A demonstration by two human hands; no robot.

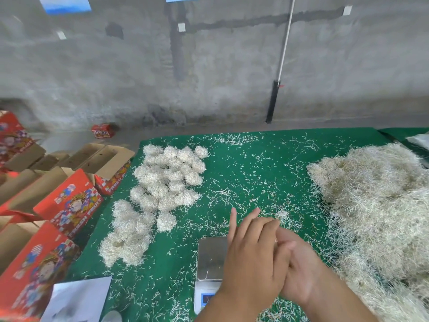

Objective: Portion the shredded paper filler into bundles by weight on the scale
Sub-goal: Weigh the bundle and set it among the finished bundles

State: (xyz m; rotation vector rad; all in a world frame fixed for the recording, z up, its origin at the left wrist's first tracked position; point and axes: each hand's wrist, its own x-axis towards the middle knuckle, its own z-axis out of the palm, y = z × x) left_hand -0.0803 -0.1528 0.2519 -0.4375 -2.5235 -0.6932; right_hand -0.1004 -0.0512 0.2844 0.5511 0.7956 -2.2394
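Far left: red fruit cartons (69, 203), several with flaps open, beside the counter (243, 163) with its green cover. A white sheet (79, 298) at the lower left corner.

On the counter's left part: many rounded bundles (167, 175) of pale shredded paper, packed close together, some touching; looser clumps nearer the front edge.

Front centre: a small scale (211, 259) with a bare metal platform and a blue display, partly hidden by the left forearm.

Just right of the scale: left hand (253, 259) over the right hand (299, 273), touching, left fingers (232, 219) straight and spread, pointing away. Right hand palm up beneath, fingers loosely extended, nothing visibly held in either. A small tuft (282, 214) of filler on the cover just beyond the fingertips.

Loose strands scattered over the green surface.

Far right: a large heap of shredded paper filler (376, 205), well apart from the bundles.
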